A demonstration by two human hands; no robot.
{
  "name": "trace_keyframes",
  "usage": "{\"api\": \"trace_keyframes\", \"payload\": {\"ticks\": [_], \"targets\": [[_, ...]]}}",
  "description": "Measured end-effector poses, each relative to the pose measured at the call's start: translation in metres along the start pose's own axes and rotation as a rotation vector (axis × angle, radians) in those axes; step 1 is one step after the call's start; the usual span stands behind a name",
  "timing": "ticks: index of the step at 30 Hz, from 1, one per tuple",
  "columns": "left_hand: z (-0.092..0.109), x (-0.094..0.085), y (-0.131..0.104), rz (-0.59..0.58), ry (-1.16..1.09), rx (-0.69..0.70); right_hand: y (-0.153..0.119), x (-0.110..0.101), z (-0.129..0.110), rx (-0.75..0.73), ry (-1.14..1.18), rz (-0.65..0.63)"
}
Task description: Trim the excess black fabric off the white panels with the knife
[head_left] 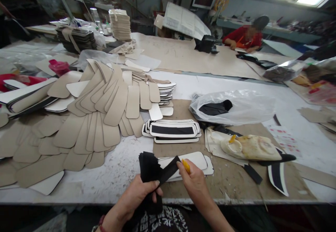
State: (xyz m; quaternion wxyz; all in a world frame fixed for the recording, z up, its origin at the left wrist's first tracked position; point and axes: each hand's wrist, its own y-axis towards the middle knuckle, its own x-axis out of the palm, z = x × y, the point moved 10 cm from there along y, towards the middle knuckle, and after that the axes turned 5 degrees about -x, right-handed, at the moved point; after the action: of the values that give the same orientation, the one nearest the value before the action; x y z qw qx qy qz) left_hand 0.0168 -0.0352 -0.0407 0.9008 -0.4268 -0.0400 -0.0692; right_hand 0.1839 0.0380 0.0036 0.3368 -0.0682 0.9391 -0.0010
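A bundle of black fabric strips is gripped in my left hand at the table's front edge, thumb pressed on top. My right hand pinches the end of one black strip that slants up out of the bundle. A yellow tool, its kind unclear, is tucked in the same hand. Beneath the strip lie white rounded panels on brown board. Just beyond sits a stack of white-bordered panels with black centres.
Beige rounded panels fan across the left side. A stained yellowish bottle-like container lies at right, near a single black strip and a curved panel. Behind is a plastic bag with black material. A person in red works at the far table.
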Motion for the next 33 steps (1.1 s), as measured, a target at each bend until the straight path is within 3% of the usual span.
{"api": "trace_keyframes", "payload": {"ticks": [5,9,13,18,22,25,29,31,33], "targets": [[-0.033,-0.026,0.006,0.107,-0.024,-0.107,-0.015,-0.041,0.064,0.222,0.020,0.167],[-0.039,-0.029,0.012,0.190,0.013,-0.109,-0.029,-0.047,0.105,0.359,0.085,0.150],[-0.042,-0.021,0.018,0.255,-0.067,-0.115,-0.030,-0.042,0.112,0.401,0.171,0.118],[-0.052,-0.019,0.025,0.346,-0.092,-0.105,-0.017,-0.040,0.089,0.293,0.239,0.087],[-0.043,-0.028,0.017,0.418,-0.085,-0.030,-0.010,-0.045,0.054,0.084,0.163,-0.006],[-0.014,-0.014,0.009,0.259,-0.096,0.053,-0.009,-0.038,0.006,-0.185,0.110,-0.176],[0.035,0.035,0.000,-0.171,-0.040,0.146,-0.020,-0.020,-0.062,-0.504,0.109,-0.406],[0.040,0.046,0.002,-0.252,0.096,0.128,-0.020,-0.020,-0.080,-0.565,0.108,-0.415],[0.033,0.040,0.008,-0.225,0.209,0.103,-0.015,-0.027,-0.080,-0.540,0.097,-0.356]]}}
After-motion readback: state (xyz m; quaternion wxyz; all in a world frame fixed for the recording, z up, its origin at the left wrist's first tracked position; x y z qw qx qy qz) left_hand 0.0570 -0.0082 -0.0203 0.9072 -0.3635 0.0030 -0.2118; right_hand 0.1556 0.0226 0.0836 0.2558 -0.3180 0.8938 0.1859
